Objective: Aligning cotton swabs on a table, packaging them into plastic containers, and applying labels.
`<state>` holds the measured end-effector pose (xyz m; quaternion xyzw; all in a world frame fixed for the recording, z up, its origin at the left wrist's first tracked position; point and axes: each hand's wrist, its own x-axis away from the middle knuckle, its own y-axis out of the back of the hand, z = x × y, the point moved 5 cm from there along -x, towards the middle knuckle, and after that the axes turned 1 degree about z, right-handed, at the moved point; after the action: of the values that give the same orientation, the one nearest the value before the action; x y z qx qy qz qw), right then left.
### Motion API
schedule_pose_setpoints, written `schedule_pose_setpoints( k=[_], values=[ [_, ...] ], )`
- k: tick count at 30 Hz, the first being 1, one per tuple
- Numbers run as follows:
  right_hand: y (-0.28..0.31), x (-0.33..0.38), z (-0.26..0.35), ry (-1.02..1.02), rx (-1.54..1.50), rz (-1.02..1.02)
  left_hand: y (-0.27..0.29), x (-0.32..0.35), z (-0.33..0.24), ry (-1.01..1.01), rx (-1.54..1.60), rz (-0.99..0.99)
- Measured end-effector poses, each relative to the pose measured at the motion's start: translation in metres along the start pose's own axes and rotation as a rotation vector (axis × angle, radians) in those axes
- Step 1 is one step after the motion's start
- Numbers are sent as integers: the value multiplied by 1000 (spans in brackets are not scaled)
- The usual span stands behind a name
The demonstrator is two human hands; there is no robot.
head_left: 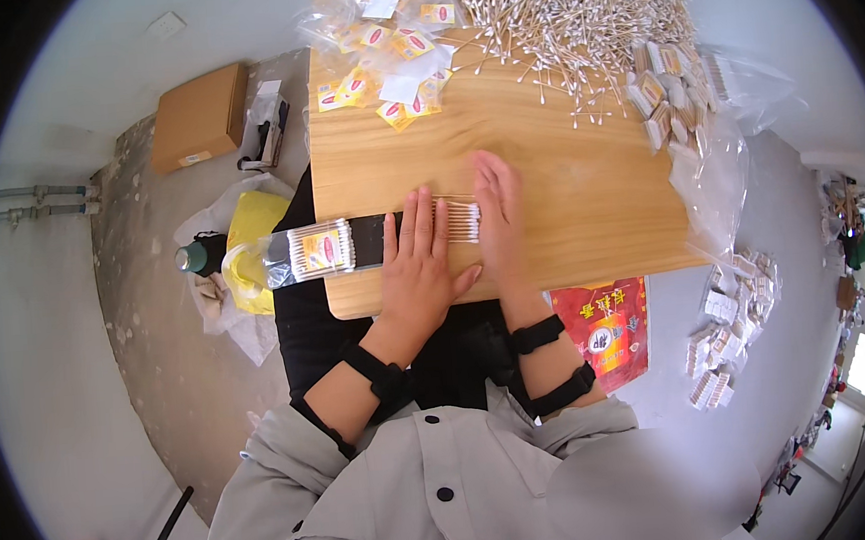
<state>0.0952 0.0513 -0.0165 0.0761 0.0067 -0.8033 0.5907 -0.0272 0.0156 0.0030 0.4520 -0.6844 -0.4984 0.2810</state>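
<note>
A row of cotton swabs (462, 220) lies side by side on the wooden table (588, 199). My left hand (414, 261) rests flat across their left part, fingers stretched out. Upright on its edge, my right hand (501, 227) stands against the white tips at the row's right end, its fingers extended and slightly blurred. Left of the row runs a black strip (370, 240), partly covered by my left hand. On the strip's far left sits a clear pack of cotton swabs (322, 250) with a yellow-and-red label.
A large heap of loose swabs (575, 19) covers the back right. Labelled plastic bags (393, 62) lie at the back left. Bundled packs (676, 92) sit at the right edge, with more packs (727, 325) on the floor. A cardboard box (199, 118) stands left.
</note>
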Motion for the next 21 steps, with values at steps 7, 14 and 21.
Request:
schedule_pose_setpoints(
  k=[7, 14, 21],
  values=[
    [19, -7, 25, 98, 618, 247, -1, 4, 2, -2, 21, -43],
    [19, -22, 21, -37, 576, 275, 3, 4, 1, 7, 40, -18],
    [19, -20, 8, -152, 512, 209, 3, 5, 1, 8, 71, -35]
  ],
)
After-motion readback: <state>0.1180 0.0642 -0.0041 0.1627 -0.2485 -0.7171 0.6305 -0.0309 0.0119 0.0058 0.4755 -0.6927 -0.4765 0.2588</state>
